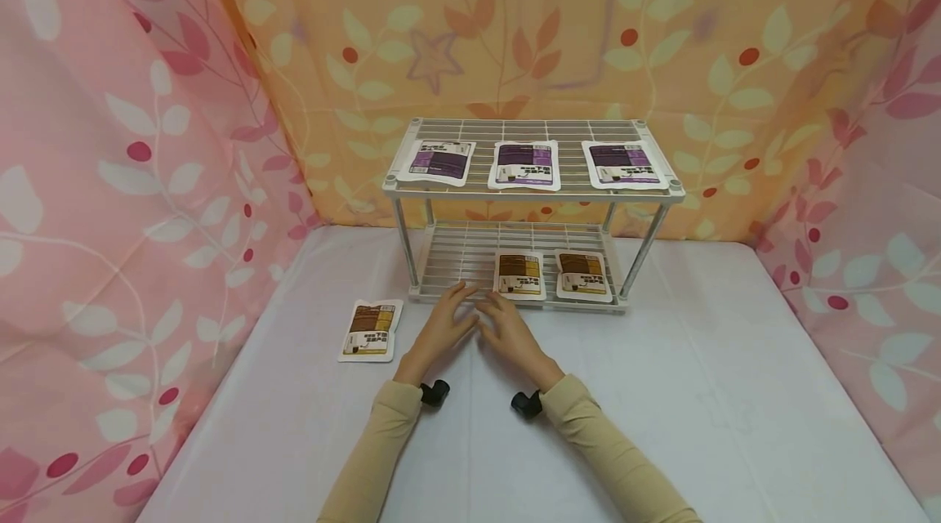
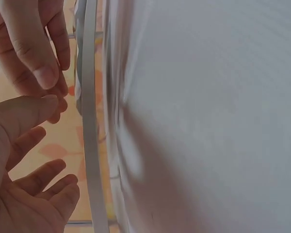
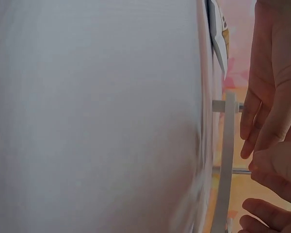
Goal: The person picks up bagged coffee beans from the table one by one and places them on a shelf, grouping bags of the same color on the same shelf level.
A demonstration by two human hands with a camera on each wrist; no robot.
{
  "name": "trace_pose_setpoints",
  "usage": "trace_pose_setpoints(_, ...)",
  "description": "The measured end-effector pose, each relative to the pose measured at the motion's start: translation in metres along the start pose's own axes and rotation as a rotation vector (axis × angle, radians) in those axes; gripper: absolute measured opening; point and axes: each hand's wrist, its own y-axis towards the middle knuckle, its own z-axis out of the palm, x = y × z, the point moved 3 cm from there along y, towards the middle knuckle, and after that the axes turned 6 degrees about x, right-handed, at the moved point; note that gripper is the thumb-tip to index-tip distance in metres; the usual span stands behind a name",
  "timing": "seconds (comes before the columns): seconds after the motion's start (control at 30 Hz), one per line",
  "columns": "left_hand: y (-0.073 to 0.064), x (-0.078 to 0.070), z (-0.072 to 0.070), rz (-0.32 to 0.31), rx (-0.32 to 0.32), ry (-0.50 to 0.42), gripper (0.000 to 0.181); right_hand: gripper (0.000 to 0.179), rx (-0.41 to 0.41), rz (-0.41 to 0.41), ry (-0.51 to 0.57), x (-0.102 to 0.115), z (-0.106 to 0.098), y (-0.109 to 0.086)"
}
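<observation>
My left hand (image 1: 443, 328) and right hand (image 1: 515, 333) are close together at the front edge of a white wire rack (image 1: 441, 291), thumbs near each other, fingers relaxed, nothing held. The right fingertips overlap the lower left corner of a brown-and-yellow food pouch (image 1: 519, 274) on the lower shelf. Beside it lies a second brown-and-yellow pouch (image 1: 583, 274). Another such pouch (image 1: 371, 331) lies flat on the table, left of my left hand. Both wrist views catch the hands; in the left one, my left hand (image 2: 26, 160) shows spread fingers below the other hand.
Three purple-and-white pouches, at left (image 1: 439, 162), middle (image 1: 525, 165) and right (image 1: 624, 165), lie across the rack's upper shelf. Metal posts (image 1: 644, 250) support that shelf. A white cloth covers the table (image 1: 735, 392), with patterned curtains (image 1: 515, 24) behind and at both sides.
</observation>
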Motion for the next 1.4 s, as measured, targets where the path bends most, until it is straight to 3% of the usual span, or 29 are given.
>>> trace_pose_setpoints(0.2,-0.01,0.006,-0.009,-0.018,-0.005,-0.015,0.051,0.038,0.036,-0.021,0.066,0.005,0.008,0.0)
trace_pose_setpoints(0.37,-0.018,0.012,-0.016,-0.015,-0.006,0.02,0.052,0.039,0.069,-0.044,0.06,0.01,0.015,0.001)
trace_pose_setpoints(0.73,-0.037,0.018,-0.031,-0.015,-0.016,0.045,0.05,0.038,0.059,-0.077,0.133,0.022,0.025,0.002)
trace_pose_setpoints(1.03,-0.052,0.023,-0.043,-0.032,-0.065,0.073,0.049,0.038,0.111,-0.062,0.195,0.031,0.035,0.006)
trace_pose_setpoints(1.4,-0.074,0.038,-0.059,-0.13,-0.087,0.081,0.052,0.039,0.161,-0.084,0.188,0.043,0.045,0.009)
